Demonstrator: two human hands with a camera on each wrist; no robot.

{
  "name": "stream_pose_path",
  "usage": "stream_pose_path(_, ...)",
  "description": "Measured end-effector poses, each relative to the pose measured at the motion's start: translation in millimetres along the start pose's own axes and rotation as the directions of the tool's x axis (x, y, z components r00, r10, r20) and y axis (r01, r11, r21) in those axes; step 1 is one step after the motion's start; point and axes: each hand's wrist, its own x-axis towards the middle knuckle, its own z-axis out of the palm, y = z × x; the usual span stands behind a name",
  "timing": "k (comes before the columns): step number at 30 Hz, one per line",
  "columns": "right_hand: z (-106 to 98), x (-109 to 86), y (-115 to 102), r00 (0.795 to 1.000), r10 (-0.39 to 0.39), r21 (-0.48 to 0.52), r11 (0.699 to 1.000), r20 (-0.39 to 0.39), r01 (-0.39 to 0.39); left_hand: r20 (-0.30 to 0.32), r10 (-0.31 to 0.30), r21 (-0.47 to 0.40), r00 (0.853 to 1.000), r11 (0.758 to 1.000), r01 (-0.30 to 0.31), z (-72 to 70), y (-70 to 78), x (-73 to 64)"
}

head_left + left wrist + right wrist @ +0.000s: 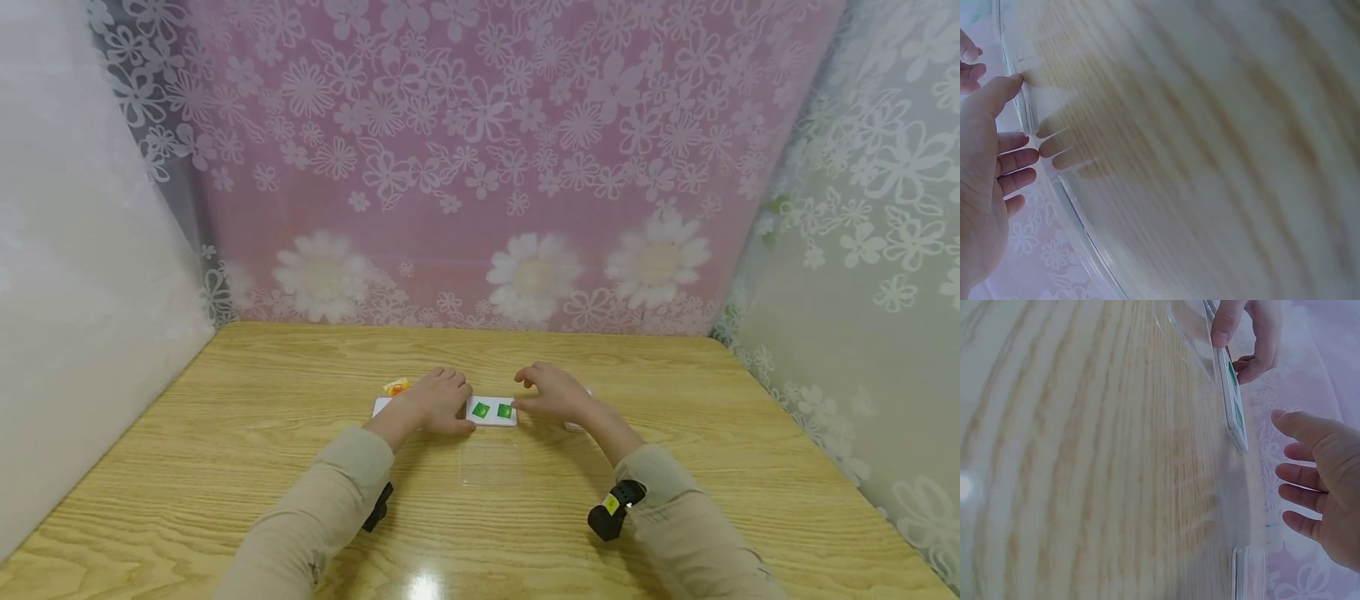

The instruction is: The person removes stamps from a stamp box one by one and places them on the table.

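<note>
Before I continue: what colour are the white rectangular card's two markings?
Green; the card shows best in the head view.

The card (pixel 492 412) is white with 2 green squares (pixel 505 411), the sleeves (pixel 330 492) beige, the table (pixel 480 542) yellow wood-grained.

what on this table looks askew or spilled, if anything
Nothing looks spilled or damaged. The only slightly askew thing is the yellow-and-red piece beside the left hand; it sits at an angle to the white card with green squares.
</note>
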Motion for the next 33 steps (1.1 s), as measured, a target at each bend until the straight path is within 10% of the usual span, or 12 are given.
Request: stream_pose_path(33, 18.7, 21.2, 5.9, 0.987, 0.087, 0.343, 0.93, 0.138, -0.13, -0.031, 0.01, 0.004, 0.999, 1.0, -0.01, 3.2, -1.3, -0.3)
